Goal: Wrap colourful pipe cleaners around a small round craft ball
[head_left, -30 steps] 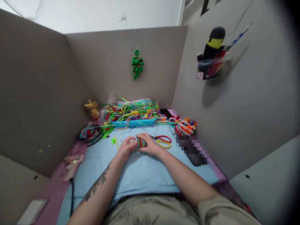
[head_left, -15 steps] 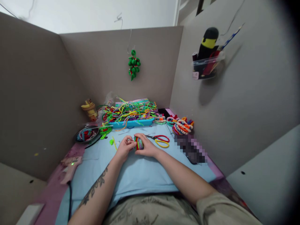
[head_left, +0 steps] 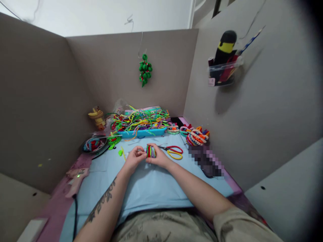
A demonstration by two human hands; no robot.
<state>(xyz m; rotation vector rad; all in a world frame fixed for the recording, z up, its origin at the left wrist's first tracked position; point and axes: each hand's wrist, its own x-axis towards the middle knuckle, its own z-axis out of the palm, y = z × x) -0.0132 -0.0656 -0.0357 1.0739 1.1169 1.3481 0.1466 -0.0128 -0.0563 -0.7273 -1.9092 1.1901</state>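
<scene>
A small rounded piece of coiled, striped pipe cleaners (head_left: 151, 152), in red, green, yellow and purple, is held above the blue-covered table. My right hand (head_left: 161, 159) wraps round it from the right, thumb below and fingers over the top. At its left edge, my left hand (head_left: 134, 158) is closed in a pinch; whatever lies between those fingertips is too small to make out. Scissors (head_left: 174, 153) with one red and one yellow handle lie just beyond my right hand. Left of my left hand are a bright green scrap (head_left: 120, 153) and a yellow strip.
A blue tray (head_left: 142, 133) heaped with loose pipe cleaners stands at the back. Several finished pipe-cleaner pieces (head_left: 198, 137) sit at the right, behind a blurred dark object (head_left: 205, 161). A pink glue gun (head_left: 77, 181) lies left, near a round dish (head_left: 94, 144). Grey panels enclose three sides.
The striped piece has turned slightly in my right hand, showing more of its bands. My left fingertips stay by its left edge. The whole view has shifted a little.
</scene>
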